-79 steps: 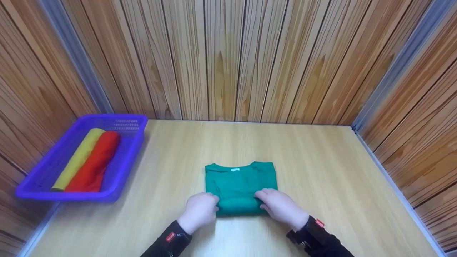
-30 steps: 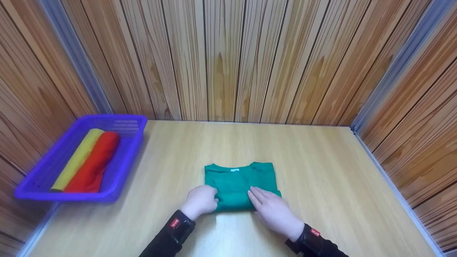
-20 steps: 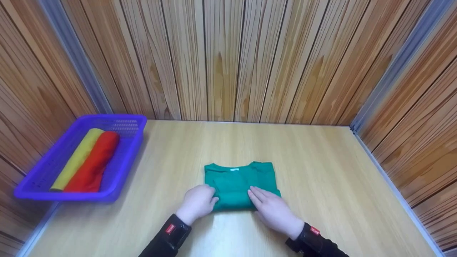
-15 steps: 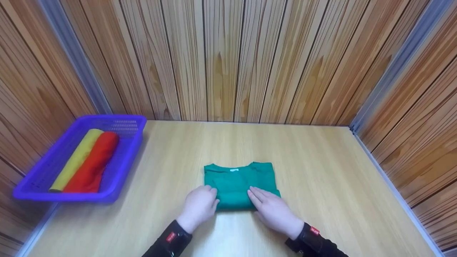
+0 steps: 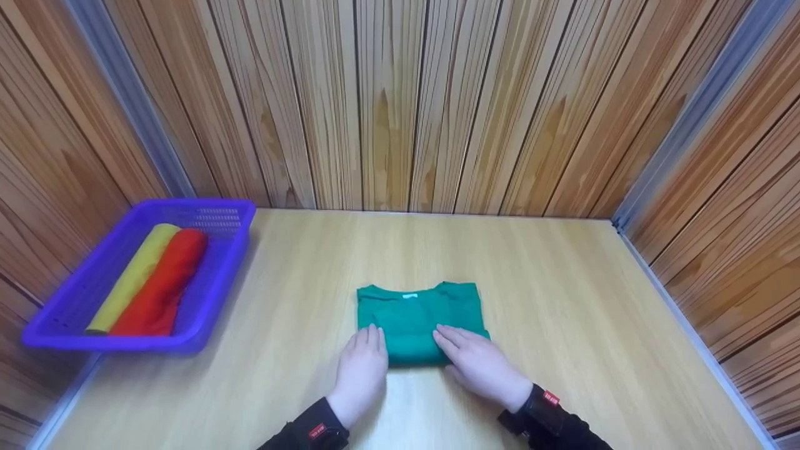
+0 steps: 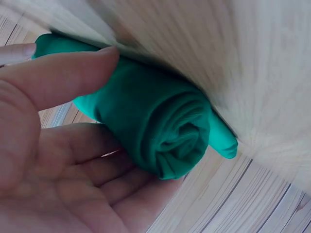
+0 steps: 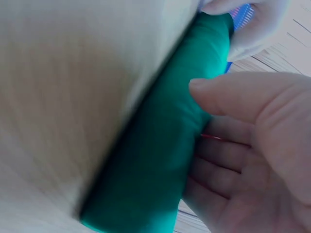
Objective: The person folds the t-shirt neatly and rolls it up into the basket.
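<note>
A green shirt [image 5: 417,312] lies on the table, its neckline with a white label pointing away from me and its near part rolled up. My left hand [image 5: 362,369] rests on the left end of the roll with its fingers straight. In the left wrist view, its thumb [image 6: 73,73] lies along one side of the roll, whose spiral end [image 6: 182,141] faces out. Toward the right end, my right hand [image 5: 484,365] rests its straight fingers across the roll. The right wrist view shows the right thumb [image 7: 243,94] against the near side, the fingers partly hidden behind the roll.
At the left stands a purple basket [image 5: 219,300] holding a yellow roll of cloth [image 5: 134,278] and a red roll [image 5: 162,284]. Wood-patterned walls [image 5: 400,112] enclose the table [image 5: 550,281] at the back and both sides.
The near part of the shirt has rolled slightly away from me. My left hand has gone from gripping the roll's end to lying on it with straight fingers; my right fingers have flattened too.
</note>
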`<control>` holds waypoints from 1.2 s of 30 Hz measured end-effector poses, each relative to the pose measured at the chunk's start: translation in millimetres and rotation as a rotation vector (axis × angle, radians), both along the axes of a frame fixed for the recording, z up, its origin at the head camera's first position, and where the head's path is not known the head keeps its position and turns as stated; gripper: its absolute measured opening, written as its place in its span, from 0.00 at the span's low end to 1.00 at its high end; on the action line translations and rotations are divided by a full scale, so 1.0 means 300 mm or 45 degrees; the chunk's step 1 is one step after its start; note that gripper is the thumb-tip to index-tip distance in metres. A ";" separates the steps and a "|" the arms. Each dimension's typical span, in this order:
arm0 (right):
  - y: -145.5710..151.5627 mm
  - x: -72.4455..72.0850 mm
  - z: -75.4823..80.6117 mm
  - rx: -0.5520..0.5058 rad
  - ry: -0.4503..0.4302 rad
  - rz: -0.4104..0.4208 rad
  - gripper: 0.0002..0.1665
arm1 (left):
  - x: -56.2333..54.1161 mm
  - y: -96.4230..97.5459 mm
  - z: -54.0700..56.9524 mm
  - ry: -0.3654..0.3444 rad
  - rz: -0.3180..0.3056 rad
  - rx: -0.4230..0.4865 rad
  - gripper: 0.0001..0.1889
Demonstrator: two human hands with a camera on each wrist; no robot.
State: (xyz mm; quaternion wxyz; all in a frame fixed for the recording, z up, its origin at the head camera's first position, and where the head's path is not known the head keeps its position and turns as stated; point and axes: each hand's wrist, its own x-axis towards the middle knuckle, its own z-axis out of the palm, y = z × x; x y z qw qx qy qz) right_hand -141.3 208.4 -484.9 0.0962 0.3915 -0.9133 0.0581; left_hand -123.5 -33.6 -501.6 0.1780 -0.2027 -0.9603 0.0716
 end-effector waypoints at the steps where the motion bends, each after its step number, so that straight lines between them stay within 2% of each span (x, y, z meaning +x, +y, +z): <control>1: 0.001 -0.003 0.002 -0.004 0.006 0.000 0.35 | -0.004 0.000 0.000 0.027 -0.008 -0.008 0.18; 4: 0.002 -0.010 0.005 -0.009 0.025 -0.007 0.34 | -0.014 0.000 0.001 0.090 -0.031 -0.023 0.16; 6: 0.002 -0.014 0.005 -0.004 0.023 -0.028 0.34 | -0.021 -0.001 0.001 0.100 -0.035 -0.019 0.15; 12: 0.006 -0.030 -0.001 0.004 0.018 -0.060 0.35 | -0.037 -0.008 0.002 0.041 -0.027 0.015 0.11; 19: 0.017 -0.046 -0.007 -0.045 -0.018 -0.035 0.35 | -0.045 -0.027 -0.005 0.055 -0.080 0.028 0.09; 24: 0.023 -0.047 -0.016 -0.085 -0.010 -0.015 0.33 | -0.037 -0.042 0.005 0.003 -0.135 0.047 0.09; 29: 0.027 -0.042 -0.020 -0.116 0.014 0.022 0.32 | -0.032 -0.062 0.007 -0.070 -0.205 0.121 0.12; 36: 0.031 -0.030 -0.018 -0.130 -0.018 0.036 0.28 | -0.026 -0.095 0.030 -0.281 -0.291 0.290 0.12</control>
